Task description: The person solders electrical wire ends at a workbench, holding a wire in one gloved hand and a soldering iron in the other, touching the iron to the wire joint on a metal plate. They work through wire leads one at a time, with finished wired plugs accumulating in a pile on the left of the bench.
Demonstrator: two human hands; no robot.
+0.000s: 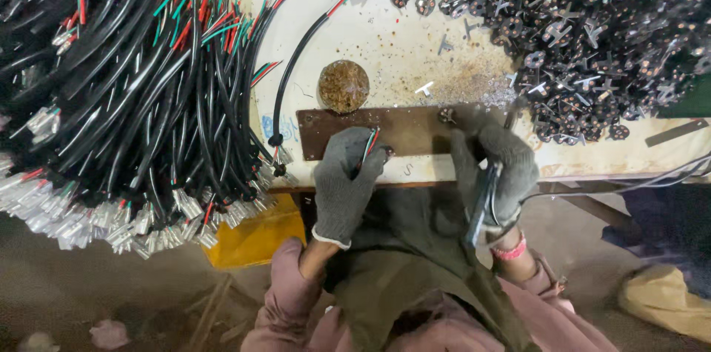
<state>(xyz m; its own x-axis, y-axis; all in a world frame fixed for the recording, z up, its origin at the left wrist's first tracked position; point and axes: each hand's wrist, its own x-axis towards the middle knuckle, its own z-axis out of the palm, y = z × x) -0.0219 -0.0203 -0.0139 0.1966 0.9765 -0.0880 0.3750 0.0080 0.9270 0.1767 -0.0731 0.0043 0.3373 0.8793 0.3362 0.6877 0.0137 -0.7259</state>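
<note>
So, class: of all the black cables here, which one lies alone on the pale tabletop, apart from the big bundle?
The single curved black cable, arcing from the table's top edge down towards the brown plate. The rest are heaped together in the bundle at left.

Right hand blurred; held tool unclear; cable bundle cut off left.

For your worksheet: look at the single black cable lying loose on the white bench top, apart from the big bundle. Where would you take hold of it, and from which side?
Probably best to grip the loose black cable on its bare arched middle, coming from above and from the right. There it curves alone over the bench top. Its lower end lies against the cable bundle, and its upper end, with stripped coloured wires, runs toward the pile of black plug parts. Both hands, the left and the right, are busy at the brown plate.
</note>
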